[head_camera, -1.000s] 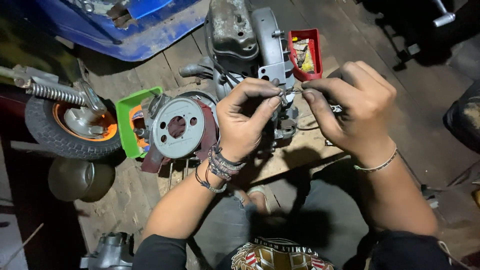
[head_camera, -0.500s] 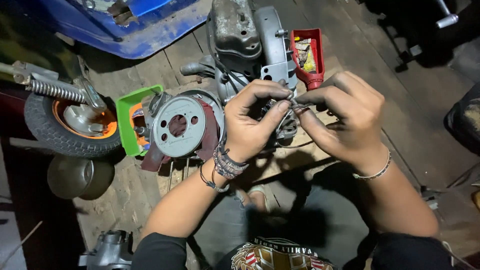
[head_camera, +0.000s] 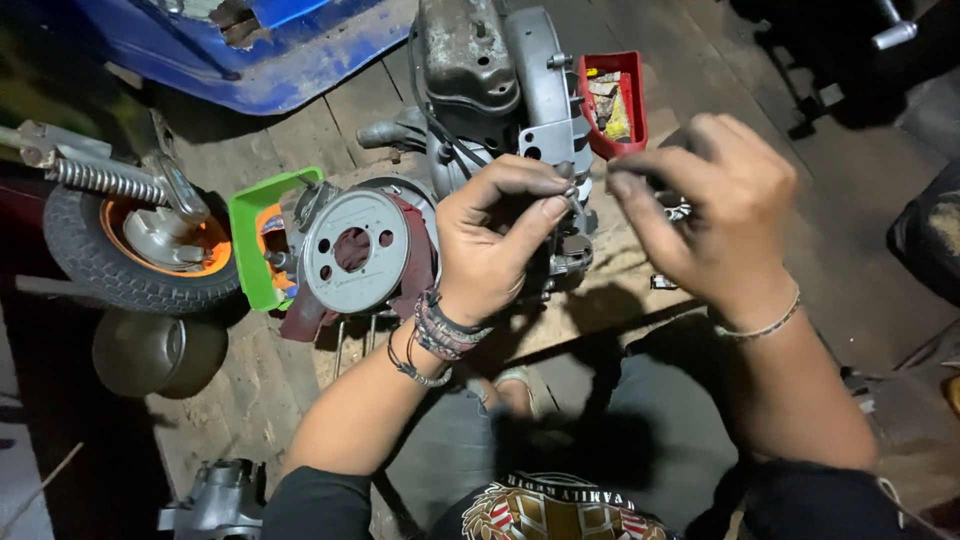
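Centrally, on the plank floor, lies a grey engine block with a round grey plate at its near-left end. The left hand has its fingers pinched on a small metal part at the engine's right side; the right hand meets it there, fingers curled, though their hold cannot be told. A red tray sits beyond, a small wheel well to the left.

1. Your left hand pinches a small metal part on the grey metal engine.
2. Your right hand is curled just beside it.
3. A red plastic tray sits behind your right hand.
4. A small black wheel with an orange middle lies far left.
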